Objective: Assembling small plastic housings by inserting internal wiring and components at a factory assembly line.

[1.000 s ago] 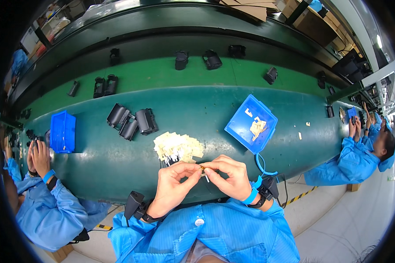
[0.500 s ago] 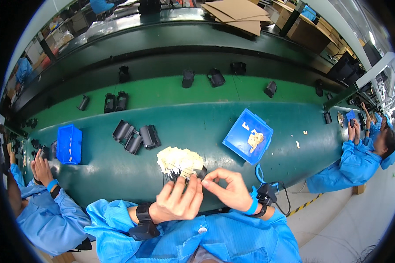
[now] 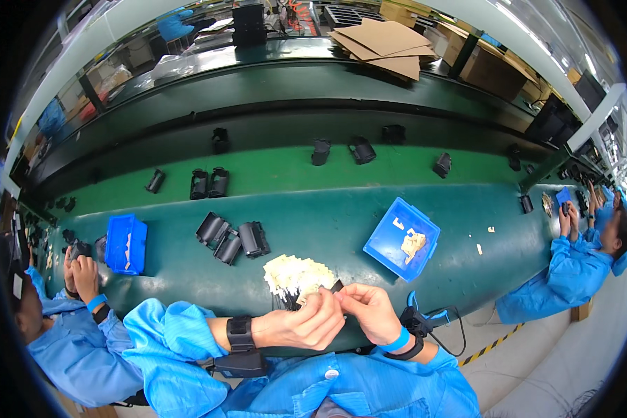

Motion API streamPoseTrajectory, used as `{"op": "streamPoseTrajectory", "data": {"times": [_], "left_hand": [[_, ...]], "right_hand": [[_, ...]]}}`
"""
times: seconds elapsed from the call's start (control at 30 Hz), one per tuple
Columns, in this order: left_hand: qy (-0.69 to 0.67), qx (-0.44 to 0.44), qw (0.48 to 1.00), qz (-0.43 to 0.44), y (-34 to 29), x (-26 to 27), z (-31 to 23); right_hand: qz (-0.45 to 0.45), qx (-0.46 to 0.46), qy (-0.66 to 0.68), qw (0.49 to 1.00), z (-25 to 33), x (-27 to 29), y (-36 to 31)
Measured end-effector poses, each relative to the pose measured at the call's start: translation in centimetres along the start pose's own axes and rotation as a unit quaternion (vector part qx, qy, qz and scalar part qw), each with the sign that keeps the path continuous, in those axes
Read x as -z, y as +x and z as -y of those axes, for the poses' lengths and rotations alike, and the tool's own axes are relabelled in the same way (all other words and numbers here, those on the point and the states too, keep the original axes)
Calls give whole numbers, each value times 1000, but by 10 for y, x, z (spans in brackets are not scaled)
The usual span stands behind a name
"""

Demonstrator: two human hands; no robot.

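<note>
My left hand and my right hand meet fingertip to fingertip at the near edge of the green work surface. Both are closed in a pinch around a small black part, mostly covered by the fingers, so its kind does not show. Just beyond lies a loose heap of small cream-coloured pieces. Thin black strands stick out from the heap's near side. To the right of the heap, a blue bin holds a few similar cream pieces.
Black plastic housings lie left of the heap, and several more rest on the far green strip. Another blue bin stands at left. Co-workers in blue sit on both sides. Cardboard sheets lie on the upper shelf.
The view has tilted and shifted, so the bench appears lower and farther right. My hands have drawn closer together around the black part, and my left forearm lies flatter.
</note>
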State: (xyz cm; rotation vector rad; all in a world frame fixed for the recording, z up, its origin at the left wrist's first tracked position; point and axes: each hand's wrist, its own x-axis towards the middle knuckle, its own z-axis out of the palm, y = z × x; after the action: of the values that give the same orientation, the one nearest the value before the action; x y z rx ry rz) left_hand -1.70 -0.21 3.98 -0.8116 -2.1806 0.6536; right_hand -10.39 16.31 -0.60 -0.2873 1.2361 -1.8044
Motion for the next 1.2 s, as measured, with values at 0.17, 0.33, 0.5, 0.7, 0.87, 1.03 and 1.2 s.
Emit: {"op": "streamPoseTrajectory", "data": {"times": [0.17,0.33,0.5,0.7,0.87,1.03,1.2], "left_hand": [[-15,-12,1000,-15,9,-8,3],[-68,-5,998,-4,8,-18,2],[-84,7,996,-1,4,-23,0],[-153,89,984,1,0,-32,22],[-182,524,832,8,-77,-88,122],[-281,679,632,244,-103,-157,167],[-351,692,617,135,-116,-166,159]], "right_hand": [[1,-36,97,995,4,4,-1],[-25,-28,75,996,2,8,9],[-26,0,29,999,4,7,13],[-60,47,-38,996,6,15,31],[-100,92,-87,987,32,28,36],[-25,82,-136,987,37,4,32],[-42,99,-137,985,56,3,-4]]}}
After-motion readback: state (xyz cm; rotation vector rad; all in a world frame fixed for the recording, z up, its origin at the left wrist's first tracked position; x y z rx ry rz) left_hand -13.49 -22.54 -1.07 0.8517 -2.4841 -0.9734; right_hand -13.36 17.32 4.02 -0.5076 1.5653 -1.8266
